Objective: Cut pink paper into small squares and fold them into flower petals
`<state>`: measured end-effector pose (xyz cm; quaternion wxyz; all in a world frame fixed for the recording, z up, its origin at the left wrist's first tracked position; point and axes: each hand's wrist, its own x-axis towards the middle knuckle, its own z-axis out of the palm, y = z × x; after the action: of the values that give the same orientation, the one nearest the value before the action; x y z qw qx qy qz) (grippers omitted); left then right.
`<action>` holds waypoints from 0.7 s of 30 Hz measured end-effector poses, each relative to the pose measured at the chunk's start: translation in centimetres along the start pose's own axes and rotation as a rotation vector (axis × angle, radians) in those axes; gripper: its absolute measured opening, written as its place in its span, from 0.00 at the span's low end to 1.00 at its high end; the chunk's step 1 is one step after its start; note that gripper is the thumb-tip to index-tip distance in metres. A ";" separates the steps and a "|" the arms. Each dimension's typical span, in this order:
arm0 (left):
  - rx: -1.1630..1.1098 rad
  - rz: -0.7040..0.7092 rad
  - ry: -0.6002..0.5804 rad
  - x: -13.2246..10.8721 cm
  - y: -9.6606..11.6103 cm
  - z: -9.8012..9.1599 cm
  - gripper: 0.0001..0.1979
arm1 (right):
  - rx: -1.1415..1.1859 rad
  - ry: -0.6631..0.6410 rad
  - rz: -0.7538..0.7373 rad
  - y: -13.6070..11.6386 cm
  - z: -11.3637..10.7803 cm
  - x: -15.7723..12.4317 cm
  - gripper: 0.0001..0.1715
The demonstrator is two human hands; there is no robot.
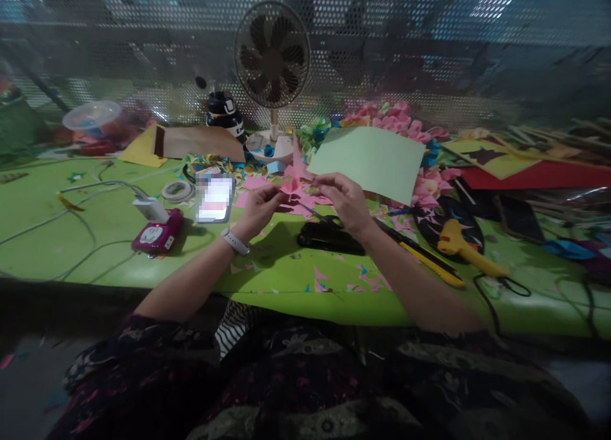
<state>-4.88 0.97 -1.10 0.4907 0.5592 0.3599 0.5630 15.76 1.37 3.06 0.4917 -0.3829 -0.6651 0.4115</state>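
Note:
Between the thumb and fingers of my left hand (260, 209) is a small pink paper flower (291, 186), held just above the table. My right hand (347, 203) faces it from the right, with thumb and forefinger bent together close to the petals. A pair of scissors (316, 215) juts out to the left from under the lower fingers of my right hand, its handle partly hidden by them. Pink paper pieces (258, 183) lie behind and below the flower. Under the scissors rests a black phone-like object (329, 236).
A lit phone (214, 199), tape roll (178, 191) and purple power adapter (158, 235) lie left. Behind stand a fan (273, 61) and light green sheet (372, 163), beside heaped pink flowers (396, 118). Right are a yellow cutter (432, 265) and glue gun (465, 248).

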 end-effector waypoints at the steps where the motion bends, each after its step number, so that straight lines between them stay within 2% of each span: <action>1: -0.017 -0.005 0.006 0.0 0.2 0.1 0.17 | 0.081 -0.046 0.073 0.0 0.1 0.1 0.10; 4: -0.028 -0.020 0.024 0.0 0.3 0.3 0.18 | 0.239 -0.119 0.198 0.4 0.4 0.2 0.09; 7: -0.025 -0.013 0.034 0.0 0.3 0.4 0.19 | 0.328 -0.099 0.260 0.8 0.6 0.3 0.11; 10: -0.012 0.007 0.037 0.0 0.1 0.4 0.18 | 0.390 -0.087 0.286 0.8 0.6 0.4 0.11; 16: 0.034 -0.003 0.041 -0.2 0.0 0.3 0.11 | 0.419 -0.091 0.303 0.6 0.6 0.3 0.10; 21: 0.030 0.008 0.040 -0.1 -0.2 0.4 0.11 | 0.403 -0.076 0.335 0.8 0.6 0.3 0.09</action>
<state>-4.50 0.83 -1.24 0.4727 0.5566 0.3760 0.5704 15.21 1.84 2.32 0.4577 -0.3662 -0.5151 0.6254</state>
